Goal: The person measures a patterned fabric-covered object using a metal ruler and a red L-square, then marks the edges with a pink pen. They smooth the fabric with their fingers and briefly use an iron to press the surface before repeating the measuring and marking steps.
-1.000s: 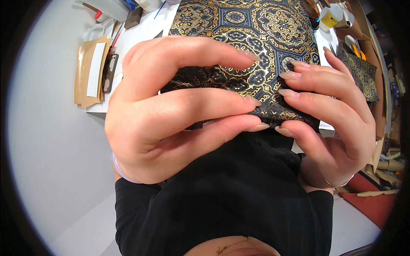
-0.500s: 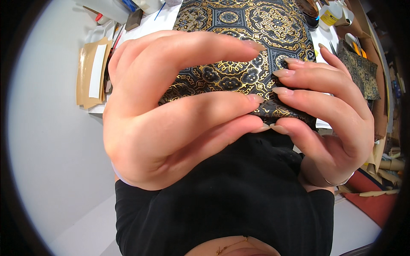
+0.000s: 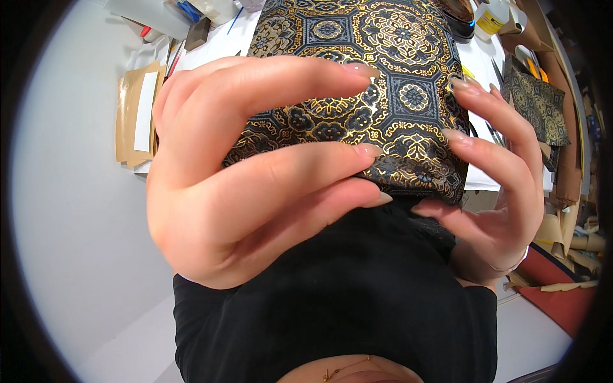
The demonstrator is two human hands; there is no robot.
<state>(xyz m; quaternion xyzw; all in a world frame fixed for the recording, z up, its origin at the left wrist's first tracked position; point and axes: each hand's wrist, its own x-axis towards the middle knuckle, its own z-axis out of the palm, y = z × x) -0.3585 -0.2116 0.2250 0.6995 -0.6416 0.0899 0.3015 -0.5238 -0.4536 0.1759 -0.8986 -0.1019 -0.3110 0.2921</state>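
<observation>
Patterned fabric (image 3: 408,96): far end cut off by the upper edge; left part covered by the left fingers (image 3: 300,163).
Left fingers: outer ones mostly hidden behind the nearer ones; the fabric's edge between index and thumb barely seen.
Right fingers (image 3: 498,163): outer ones partly behind the others; whether the thumb touches the fabric cannot be told.
Table (image 3: 227,41): largely hidden under fabric and hands.
White bottle (image 3: 493,20): top cut off.
Necklace (image 3: 348,368): pendant too small to make out.
</observation>
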